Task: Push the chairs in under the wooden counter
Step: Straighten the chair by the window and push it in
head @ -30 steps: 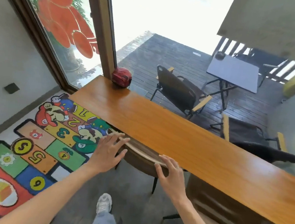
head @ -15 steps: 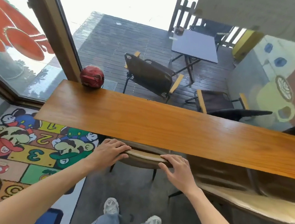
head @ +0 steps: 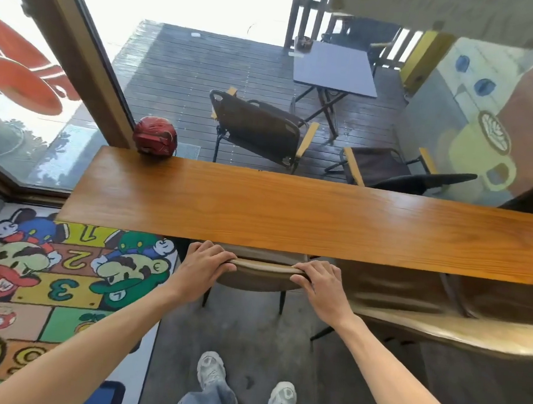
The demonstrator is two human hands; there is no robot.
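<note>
Under one wooden counter: two chairs, two hands.

Red helmet, cartoon rug, possibly folding patio table.

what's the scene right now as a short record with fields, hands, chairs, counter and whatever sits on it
left hand: gripping the left end of the curved tan chair backrest
right hand: gripping the right end of that backrest
long wooden counter: this chair's seat is already mostly beneath it
second tan chair: to the right, backrest still clear of the counter
red helmet: on the counter's far left corner
</note>
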